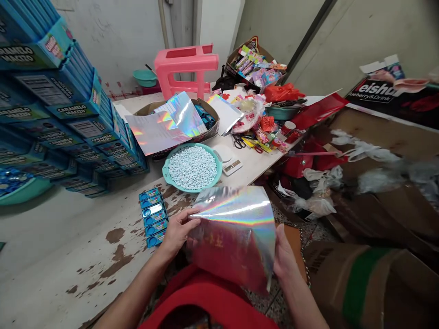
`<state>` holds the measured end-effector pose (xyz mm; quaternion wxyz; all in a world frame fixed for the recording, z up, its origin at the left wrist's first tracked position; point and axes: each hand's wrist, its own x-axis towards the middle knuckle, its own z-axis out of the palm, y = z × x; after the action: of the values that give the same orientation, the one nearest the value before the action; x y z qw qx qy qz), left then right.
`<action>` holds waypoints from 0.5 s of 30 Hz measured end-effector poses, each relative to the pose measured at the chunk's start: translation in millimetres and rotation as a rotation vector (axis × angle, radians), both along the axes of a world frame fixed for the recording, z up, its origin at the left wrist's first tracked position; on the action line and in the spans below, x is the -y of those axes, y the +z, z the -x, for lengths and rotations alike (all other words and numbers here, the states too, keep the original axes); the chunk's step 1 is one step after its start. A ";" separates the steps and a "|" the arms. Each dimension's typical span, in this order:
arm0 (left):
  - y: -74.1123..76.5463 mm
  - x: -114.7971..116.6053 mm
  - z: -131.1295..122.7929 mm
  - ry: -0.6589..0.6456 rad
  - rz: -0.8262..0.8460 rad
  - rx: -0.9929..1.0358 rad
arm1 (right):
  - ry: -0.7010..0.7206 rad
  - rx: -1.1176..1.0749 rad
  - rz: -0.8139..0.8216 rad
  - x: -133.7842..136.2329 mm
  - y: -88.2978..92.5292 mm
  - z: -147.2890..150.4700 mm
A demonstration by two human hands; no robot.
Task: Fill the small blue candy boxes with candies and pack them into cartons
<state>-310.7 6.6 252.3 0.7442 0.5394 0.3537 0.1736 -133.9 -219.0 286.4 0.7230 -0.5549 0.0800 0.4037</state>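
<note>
A shiny holographic sheet [236, 228], silver with rainbow streaks and a red lower part, is held over my lap at the table's edge. My left hand [178, 230] pinches its left edge between thumb and fingers. At its right edge my right hand [284, 256] grips the sheet, some fingers hidden behind it. Left of my left hand stands a short row of small blue boxes [155, 219] on the table. Just beyond the sheet is a turquoise colander [165, 173] full of pale blue candies [195, 167].
Tall stacks of blue display boxes [75, 109] rise at the left. Behind the colander lie more holographic sheets [181, 114] on a carton. A white scale [232, 167], scissors [239, 142] and a pink stool [187, 64] are on the table. Cartons [363, 278] stand at the right.
</note>
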 end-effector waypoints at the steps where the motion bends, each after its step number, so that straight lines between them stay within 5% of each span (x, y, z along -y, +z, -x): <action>1: 0.3 3.5 -1.2 0.030 -0.034 -0.017 | -0.022 0.071 0.015 1.2 3.9 -3.8; 4: 1.0 13.9 -6.3 0.087 -0.143 -0.062 | 0.025 0.286 0.070 3.5 10.7 -14.0; 9: -0.5 25.5 -12.1 0.025 -0.244 -0.160 | 0.305 0.475 0.356 11.0 11.4 -27.3; 14: 25.9 49.0 -15.5 0.041 -0.946 -0.262 | 0.414 0.819 0.640 19.8 22.6 -30.8; 15: 34.1 56.7 -20.0 -0.041 -1.067 -0.237 | 0.455 0.874 0.672 22.0 21.2 -31.1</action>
<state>-290.7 -50.1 286.4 0.3258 0.8647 0.2872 0.2523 -102.8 -241.0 307.6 0.3690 -0.8712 -0.2225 0.2353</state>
